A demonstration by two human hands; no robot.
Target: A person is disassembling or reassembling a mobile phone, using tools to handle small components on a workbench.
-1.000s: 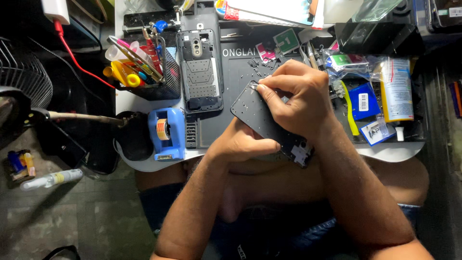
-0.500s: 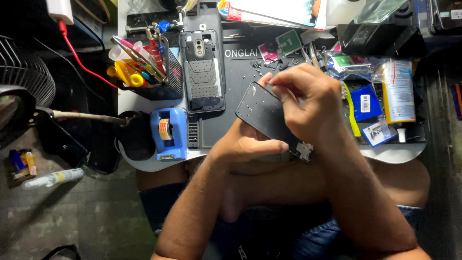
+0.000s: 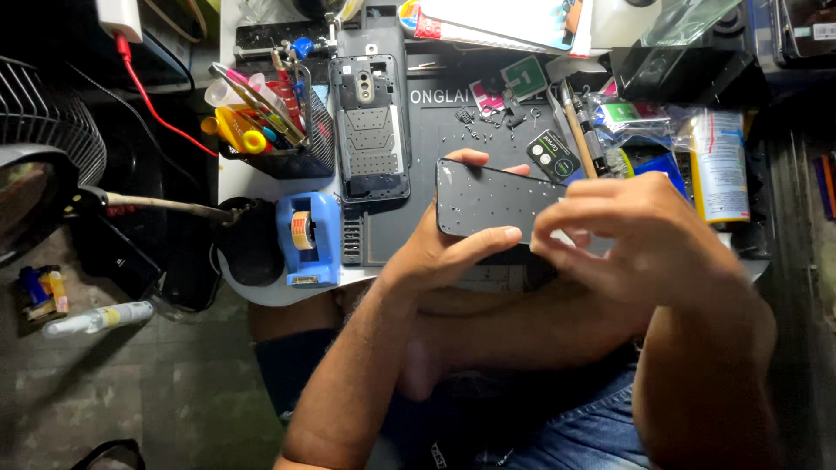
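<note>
My left hand (image 3: 448, 252) grips a dark flat phone part (image 3: 492, 202) by its left end, thumb across the lower edge and fingertips over the top edge. The part is held level above the grey work mat (image 3: 435, 130). My right hand (image 3: 631, 239) is at the part's right end, fingers curled with the tips pinched together near its lower right corner; whether they hold anything is hidden. An opened phone body (image 3: 370, 126) with its insides showing lies on the mat to the upper left of my hands.
A black mesh tool holder (image 3: 283, 130) with scissors and tweezers stands at the left. A blue tape dispenser (image 3: 309, 237) sits at the desk's front edge. Small screws (image 3: 475, 130), cards, bags and a spray can (image 3: 718, 165) crowd the right side. A fan (image 3: 39, 165) stands at far left.
The phone part has turned from tilted to level and moved left. My right hand has come off its top and slid to the right end. The view has shifted.
</note>
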